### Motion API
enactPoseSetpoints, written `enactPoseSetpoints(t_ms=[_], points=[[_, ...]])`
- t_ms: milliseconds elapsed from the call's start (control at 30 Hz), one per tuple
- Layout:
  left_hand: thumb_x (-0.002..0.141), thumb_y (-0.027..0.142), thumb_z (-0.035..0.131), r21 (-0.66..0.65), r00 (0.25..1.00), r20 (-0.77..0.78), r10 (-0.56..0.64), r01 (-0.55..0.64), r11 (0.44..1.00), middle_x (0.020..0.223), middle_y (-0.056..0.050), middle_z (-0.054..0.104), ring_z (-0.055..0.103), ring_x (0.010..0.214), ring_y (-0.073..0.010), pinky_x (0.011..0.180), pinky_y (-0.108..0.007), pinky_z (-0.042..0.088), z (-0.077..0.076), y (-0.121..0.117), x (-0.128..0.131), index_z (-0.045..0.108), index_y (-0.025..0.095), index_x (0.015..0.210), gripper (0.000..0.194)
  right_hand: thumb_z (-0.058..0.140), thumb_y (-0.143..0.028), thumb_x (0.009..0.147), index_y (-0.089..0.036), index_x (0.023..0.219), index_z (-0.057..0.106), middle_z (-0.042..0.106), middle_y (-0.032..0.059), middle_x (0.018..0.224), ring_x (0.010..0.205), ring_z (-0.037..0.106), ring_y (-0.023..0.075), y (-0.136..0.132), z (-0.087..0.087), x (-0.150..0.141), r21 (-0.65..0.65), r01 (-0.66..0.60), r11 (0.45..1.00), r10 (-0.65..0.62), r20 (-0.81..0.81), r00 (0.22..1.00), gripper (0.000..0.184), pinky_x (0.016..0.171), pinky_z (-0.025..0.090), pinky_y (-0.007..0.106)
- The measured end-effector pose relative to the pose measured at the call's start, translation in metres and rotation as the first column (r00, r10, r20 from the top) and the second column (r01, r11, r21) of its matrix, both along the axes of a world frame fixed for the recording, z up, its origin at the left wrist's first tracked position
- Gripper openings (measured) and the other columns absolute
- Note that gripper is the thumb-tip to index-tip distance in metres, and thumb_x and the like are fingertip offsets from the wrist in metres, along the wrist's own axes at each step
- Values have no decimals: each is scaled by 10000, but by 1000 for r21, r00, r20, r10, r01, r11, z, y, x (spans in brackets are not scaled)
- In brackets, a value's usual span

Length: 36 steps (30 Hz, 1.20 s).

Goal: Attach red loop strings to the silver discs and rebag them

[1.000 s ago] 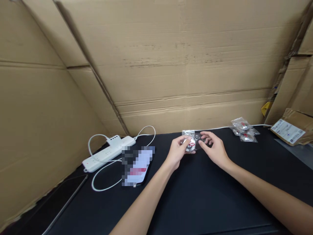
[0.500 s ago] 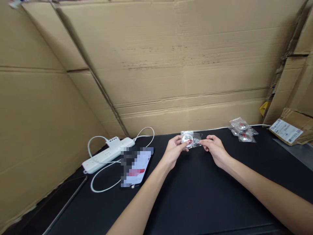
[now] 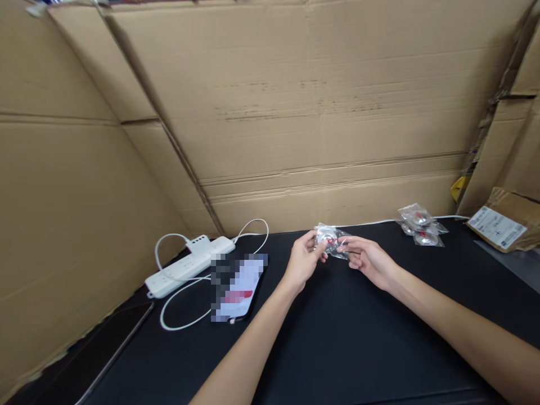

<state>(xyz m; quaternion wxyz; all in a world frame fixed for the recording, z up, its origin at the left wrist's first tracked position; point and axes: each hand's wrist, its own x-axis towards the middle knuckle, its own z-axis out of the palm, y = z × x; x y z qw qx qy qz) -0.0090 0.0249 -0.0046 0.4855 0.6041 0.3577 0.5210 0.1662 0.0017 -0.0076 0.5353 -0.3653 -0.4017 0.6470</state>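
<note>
My left hand (image 3: 304, 256) is closed on the left side of a small clear plastic bag (image 3: 341, 252), thumb on top. Inside the bag lies a round silvery piece with a red mark, partly covered by the thumb. My right hand (image 3: 368, 260) is at the bag's right end, its fingers closed on the crinkled plastic, with the fingertips close to the red mark. Farther right on the black table lie several similar clear bags (image 3: 422, 225) with round silvery, red-marked pieces, heaped together.
On the left are a white power strip (image 3: 177, 273) with cables and a phone (image 3: 238, 292), its screen blurred out. A brown package (image 3: 504, 219) with a white label lies at the right. Cardboard walls (image 3: 270, 129) stand behind and beside the black table (image 3: 354, 343).
My right fingers have moved left along the bag, closer to the silvery piece, and the plastic is more bunched. My left hand keeps its hold. The camera view has shifted slightly.
</note>
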Motion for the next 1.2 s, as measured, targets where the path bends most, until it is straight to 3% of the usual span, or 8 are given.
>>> enactPoseSetpoints(t_ms=[100, 267, 467, 700, 967, 1200], points=[[756, 358, 710, -2, 1000, 1, 2, -2, 1000, 690, -17, 610, 517, 515, -98, 502, -226, 428, 1, -1, 0, 643, 128, 943, 304, 608, -167, 675, -143, 989, 700, 708, 73, 811, 429, 319, 55, -1, 0, -1, 6, -45, 999, 45, 1, 999, 328, 444, 253, 243], [721, 335, 738, -34, 998, 16, -53, 53, 998, 686, -17, 622, 537, 543, -113, 538, -240, 435, 6, -3, 0, 636, 132, 1039, 391, 721, -206, 685, -152, 1016, 705, 694, 60, 766, 410, 334, 38, 1, -9, -3, 0, 39, 999, -39, -5, 999, 335, 434, 236, 234], [736, 304, 728, -20, 999, -22, -42, 42, 999, 641, -3, 616, 561, 548, -115, 538, -231, 424, 7, -4, 0, 593, 151, 889, 255, 797, -282, 636, -130, 859, 734, 658, 44, 739, 418, 371, 28, 1, -12, -5, 32, 80, 996, -80, 16, 997, 277, 416, 233, 228], [775, 363, 696, -10, 995, -77, -68, 67, 998, 645, -6, 624, 570, 536, -114, 488, -210, 396, 6, -3, -1, 573, 162, 862, 251, 815, -323, 615, -124, 784, 720, 633, 32, 720, 425, 386, 34, 1, -13, -7, 56, 121, 991, -123, 40, 992, 278, 411, 242, 228], [770, 425, 681, -47, 994, -79, 80, -83, 995, 562, 10, 594, 536, 438, -109, 450, -215, 410, 8, -3, -1, 604, 157, 881, 300, 806, -333, 622, -130, 779, 715, 556, -19, 575, 431, 357, 46, 2, -11, -5, 50, 179, 983, -181, 48, 982, 273, 427, 243, 230], [748, 374, 676, -86, 980, -5, 198, -197, 977, 619, -9, 640, 564, 423, -122, 439, -244, 469, 7, 1, -5, 548, 165, 805, 252, 804, -350, 626, -150, 763, 648, 587, -4, 642, 476, 466, 79, 5, -13, -2, 48, 203, 978, -204, 23, 979, 288, 456, 342, 241]])
